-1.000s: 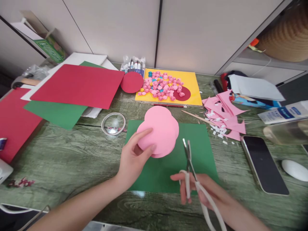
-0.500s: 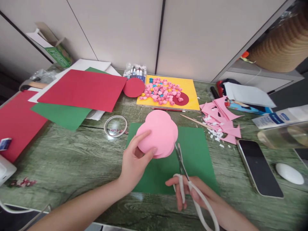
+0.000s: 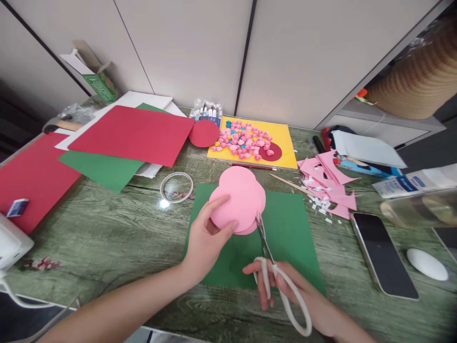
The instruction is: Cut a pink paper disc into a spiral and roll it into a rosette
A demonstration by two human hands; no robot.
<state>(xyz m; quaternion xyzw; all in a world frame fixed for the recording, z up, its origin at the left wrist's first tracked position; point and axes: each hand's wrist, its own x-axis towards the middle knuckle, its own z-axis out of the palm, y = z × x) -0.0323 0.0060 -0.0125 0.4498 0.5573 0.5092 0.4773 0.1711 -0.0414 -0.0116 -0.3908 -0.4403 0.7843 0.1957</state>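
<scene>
My left hand (image 3: 209, 238) pinches a pink flower-shaped paper cutout (image 3: 237, 197) between thumb and fingers; a second layer's edge shows along its lower right side. In my right hand (image 3: 282, 281) is a pair of scissors (image 3: 263, 243) with white handles, my fingers through the loops. Its blade tips meet the lower right edge of the pink paper, slightly parted. Beneath both hands lies a green sheet of paper (image 3: 289, 224) on the wood-patterned table.
Behind, a yellow sheet (image 3: 282, 131) carries many small pink paper rolls (image 3: 244, 140). Pink scraps (image 3: 330, 183), a phone (image 3: 383, 255) and a white mouse (image 3: 427, 264) lie right. Left are a tape roll (image 3: 162, 188), red paper (image 3: 132, 133) and a white device (image 3: 14, 243).
The scissors' tips have moved left and now meet the paper's edge. The pink cutout has shifted slightly right over the green sheet. The whole view has turned a little.
</scene>
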